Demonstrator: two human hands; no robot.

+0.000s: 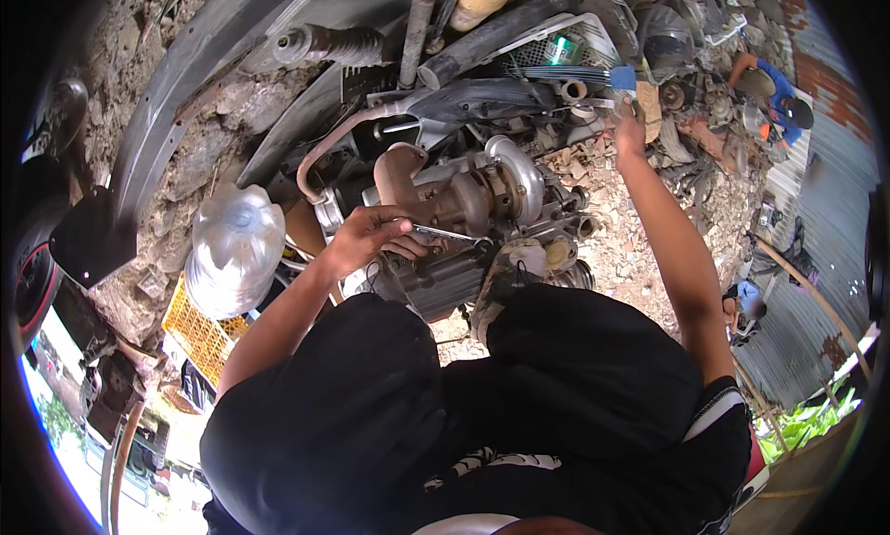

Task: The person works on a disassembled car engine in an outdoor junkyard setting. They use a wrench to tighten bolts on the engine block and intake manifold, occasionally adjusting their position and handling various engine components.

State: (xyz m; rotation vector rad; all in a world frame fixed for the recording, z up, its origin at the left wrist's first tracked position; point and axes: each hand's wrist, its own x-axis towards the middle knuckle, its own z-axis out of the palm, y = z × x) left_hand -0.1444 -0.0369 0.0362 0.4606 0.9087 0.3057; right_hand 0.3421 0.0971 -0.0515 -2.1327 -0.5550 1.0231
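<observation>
Your black-clad knees fill the foreground as you crouch over an engine that sits on rubble. Your left hand is closed around a slim metal wrench, whose far end reaches into the engine just below the rusty turbo. Your right hand is stretched out well apart from the left, fingers closed on the handle of a blue brush whose bristles point left above the engine. A clear plastic bottle stands left of your left forearm, on a yellow crate. Another person in blue crouches among scrap parts at upper right.
</observation>
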